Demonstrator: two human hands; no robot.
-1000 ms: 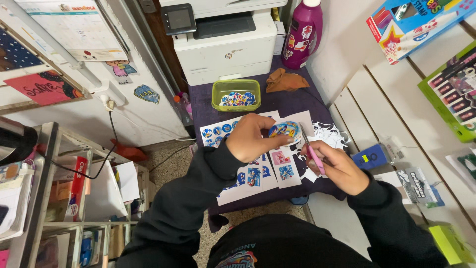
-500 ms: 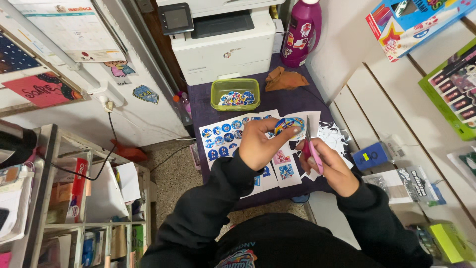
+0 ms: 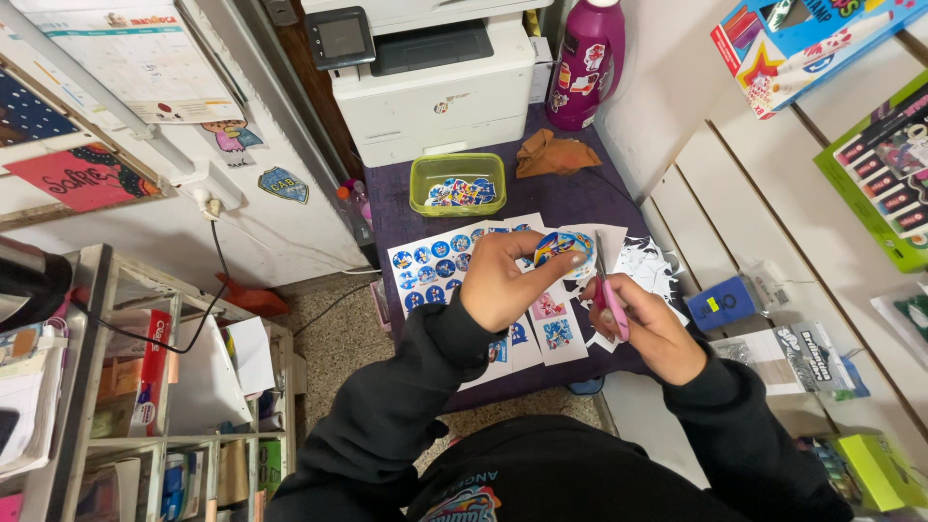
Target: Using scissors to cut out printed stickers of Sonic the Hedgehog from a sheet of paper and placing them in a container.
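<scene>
My left hand (image 3: 507, 280) pinches a small round blue printed cut-out (image 3: 561, 249) above a purple table (image 3: 580, 198). My right hand (image 3: 643, 324) grips pink-handled scissors (image 3: 607, 295), blades pointing up at the edge of the cut-out. Under my hands lie printed sheets of round blue stickers (image 3: 435, 266) and small picture strips (image 3: 556, 329). White paper offcuts (image 3: 648, 266) sit to the right of the scissors.
A green tray of cut stickers (image 3: 459, 184) stands behind the sheets, an orange cloth (image 3: 551, 153) beside it. A white printer (image 3: 435, 72) and magenta bottle (image 3: 585, 63) are at the back. Metal shelving (image 3: 126, 387) is left, a slatted wall with packaged goods right.
My hands and the cut-out have drifted slightly right and up over the sheets. The scissors now stand more upright against the cut-out.
</scene>
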